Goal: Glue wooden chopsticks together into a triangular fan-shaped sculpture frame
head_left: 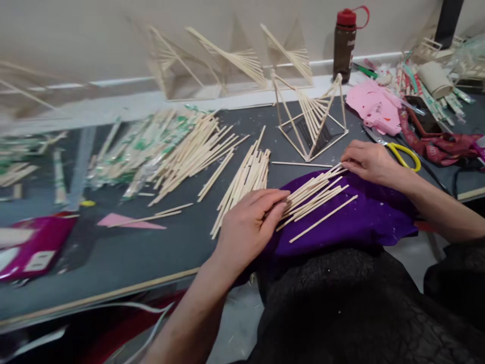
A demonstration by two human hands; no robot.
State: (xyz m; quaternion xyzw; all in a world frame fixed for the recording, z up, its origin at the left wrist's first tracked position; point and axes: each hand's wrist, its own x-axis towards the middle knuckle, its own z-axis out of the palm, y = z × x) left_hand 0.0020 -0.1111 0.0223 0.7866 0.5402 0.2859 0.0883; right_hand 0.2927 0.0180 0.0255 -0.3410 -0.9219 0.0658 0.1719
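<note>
Several thin pale wooden sticks [316, 196] lie side by side across a purple cloth [379, 212] at the table's front edge. My left hand [250, 220] is closed at their left ends, with thumb and forefinger pressed together on the sticks. At the far right ends, my right hand [364, 157] pinches the tips of some of them. One single stick [324, 218] lies apart, nearer to me. Just behind the cloth stands a frame of joined sticks [314, 119], its upper bars fanned in a twist.
Loose sticks [242, 182] and plastic-wrapped stick packs [151, 141] spread to the left. More stick frames [235, 58] stand along the wall. A bottle [344, 48], yellow-handled scissors [405, 154], pink scraps [373, 103] and a phone [424, 115] are at the right.
</note>
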